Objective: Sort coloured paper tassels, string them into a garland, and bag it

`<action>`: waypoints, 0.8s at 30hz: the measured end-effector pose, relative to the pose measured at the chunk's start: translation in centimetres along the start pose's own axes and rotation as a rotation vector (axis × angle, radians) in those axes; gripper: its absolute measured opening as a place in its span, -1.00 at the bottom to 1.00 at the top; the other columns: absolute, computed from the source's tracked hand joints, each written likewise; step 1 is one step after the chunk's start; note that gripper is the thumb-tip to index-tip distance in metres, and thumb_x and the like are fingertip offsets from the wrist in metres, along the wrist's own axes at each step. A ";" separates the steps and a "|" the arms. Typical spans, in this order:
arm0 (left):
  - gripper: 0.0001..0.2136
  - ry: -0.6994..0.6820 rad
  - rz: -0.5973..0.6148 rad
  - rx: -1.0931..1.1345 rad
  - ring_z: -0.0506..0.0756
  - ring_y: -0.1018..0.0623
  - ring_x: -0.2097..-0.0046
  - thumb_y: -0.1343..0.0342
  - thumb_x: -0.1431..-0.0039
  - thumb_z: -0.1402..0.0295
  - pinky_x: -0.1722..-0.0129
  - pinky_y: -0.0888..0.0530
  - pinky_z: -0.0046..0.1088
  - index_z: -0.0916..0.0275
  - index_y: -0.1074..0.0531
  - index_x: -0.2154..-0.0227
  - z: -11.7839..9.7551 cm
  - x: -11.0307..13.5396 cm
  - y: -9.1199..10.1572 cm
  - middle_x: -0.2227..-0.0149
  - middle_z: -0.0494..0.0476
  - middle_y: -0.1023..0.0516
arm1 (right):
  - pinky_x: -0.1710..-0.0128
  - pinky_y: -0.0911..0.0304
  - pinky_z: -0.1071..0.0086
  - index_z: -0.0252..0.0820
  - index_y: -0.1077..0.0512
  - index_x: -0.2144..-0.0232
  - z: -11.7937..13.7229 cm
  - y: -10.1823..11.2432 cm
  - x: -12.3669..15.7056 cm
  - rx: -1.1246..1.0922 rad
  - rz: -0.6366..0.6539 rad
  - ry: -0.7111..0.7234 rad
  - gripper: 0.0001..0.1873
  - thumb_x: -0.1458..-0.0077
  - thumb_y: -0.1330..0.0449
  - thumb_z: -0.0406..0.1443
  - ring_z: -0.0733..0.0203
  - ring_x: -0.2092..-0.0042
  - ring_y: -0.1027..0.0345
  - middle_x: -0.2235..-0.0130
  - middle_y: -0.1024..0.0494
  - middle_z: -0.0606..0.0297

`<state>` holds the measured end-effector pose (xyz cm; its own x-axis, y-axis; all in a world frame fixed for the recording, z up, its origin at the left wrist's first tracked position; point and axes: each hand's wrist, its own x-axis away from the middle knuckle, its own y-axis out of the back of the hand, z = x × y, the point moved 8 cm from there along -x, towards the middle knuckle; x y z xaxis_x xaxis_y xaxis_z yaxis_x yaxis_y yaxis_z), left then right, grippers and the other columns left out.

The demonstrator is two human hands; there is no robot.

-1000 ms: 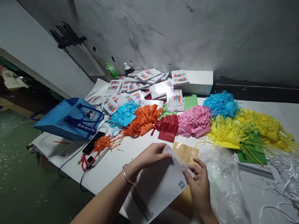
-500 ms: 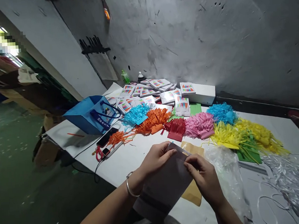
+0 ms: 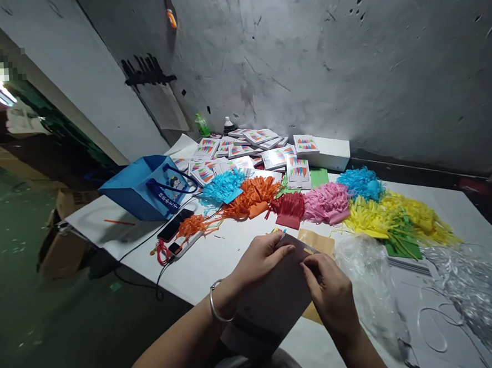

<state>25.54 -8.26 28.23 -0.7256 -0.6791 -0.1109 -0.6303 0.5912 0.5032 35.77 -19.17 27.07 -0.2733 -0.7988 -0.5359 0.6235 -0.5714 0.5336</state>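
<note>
A flat greyish-white card packet [image 3: 274,304] is held tilted over the table's near edge. My left hand [image 3: 261,261], with a silver bangle on the wrist, is closed round its upper left side, thumb on top. Bits of blue and yellow peek out at the packet's top by those fingers. My right hand [image 3: 329,284] pinches the packet's upper right edge between thumb and fingers. Beneath it on the table lies a brown paper sheet [image 3: 316,243], partly covered by the packet and my right hand.
Fringed paper bundles in orange [image 3: 255,197], pink [image 3: 326,201] and yellow [image 3: 365,218] line the table. Behind them lie several printed packs [image 3: 260,136]. A blue bag [image 3: 133,185] and a phone [image 3: 175,224] are at left, clear plastic [image 3: 369,287] and silver strands [image 3: 482,297] at right.
My right hand has shifted slightly left and up along the packet's edge. Yellow and blue bits now show at the packet's top. The camera view has turned slightly.
</note>
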 end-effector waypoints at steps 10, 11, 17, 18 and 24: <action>-0.70 0.038 0.010 0.085 0.00 -0.32 0.42 -0.02 -0.21 0.14 0.44 -0.25 -0.51 0.27 -0.33 0.50 0.4 -0.2 0.1 0.50 -0.03 -0.37 | -0.02 -0.13 0.00 -0.24 -0.26 -0.06 -0.9 1.7 0.8 0.378 -0.298 -0.074 -0.46 -0.12 -0.21 -0.08 -0.11 -0.01 -0.27 0.05 -0.42 -0.03; -0.70 0.041 0.019 0.113 0.01 -0.33 0.42 -0.02 -0.21 0.13 0.44 -0.26 -0.51 0.27 -0.35 0.48 0.4 -0.2 0.0 0.49 -0.02 -0.39 | -0.02 -0.14 0.01 -0.27 -0.21 -0.11 -1.4 1.8 0.8 0.336 -0.307 -0.089 -0.35 -0.10 -0.22 -0.03 -0.12 -0.03 -0.26 0.01 -0.40 -0.06; -0.71 0.026 0.044 0.159 0.02 -0.37 0.39 -0.06 -0.19 0.15 0.42 -0.29 -0.51 0.28 -0.40 0.47 0.4 -0.1 -0.3 0.47 0.01 -0.43 | 0.23 -0.24 0.25 -0.15 -0.42 0.30 -3.4 0.1 0.1 0.047 -0.092 -0.175 -0.66 -0.09 -0.22 0.00 0.09 0.25 -0.34 0.33 -0.49 0.24; -0.72 0.026 0.053 0.162 0.03 -0.38 0.38 -0.06 -0.19 0.16 0.41 -0.30 -0.50 0.29 -0.41 0.46 0.3 -0.1 -0.4 0.46 0.02 -0.43 | 0.25 -0.24 0.28 -0.14 -0.43 0.32 -3.7 -0.1 0.1 -0.016 -0.068 -0.205 -0.69 -0.12 -0.20 -0.03 0.11 0.25 -0.34 0.34 -0.49 0.26; -0.71 0.052 0.060 0.197 0.04 -0.40 0.36 -0.06 -0.19 0.14 0.38 -0.33 -0.49 0.30 -0.46 0.39 0.3 0.2 -0.7 0.43 0.05 -0.47 | 0.04 -0.26 0.19 -0.09 -0.41 0.06 -4.4 -0.9 0.4 -0.175 0.040 -0.258 -0.64 -0.08 -0.25 -0.16 0.07 0.06 -0.34 0.10 -0.51 0.22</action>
<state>25.78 -8.68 27.59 -0.7512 -0.6589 -0.0393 -0.6322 0.7011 0.3297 38.32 -18.20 23.49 -0.4085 -0.8543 -0.3213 0.7480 -0.5151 0.4185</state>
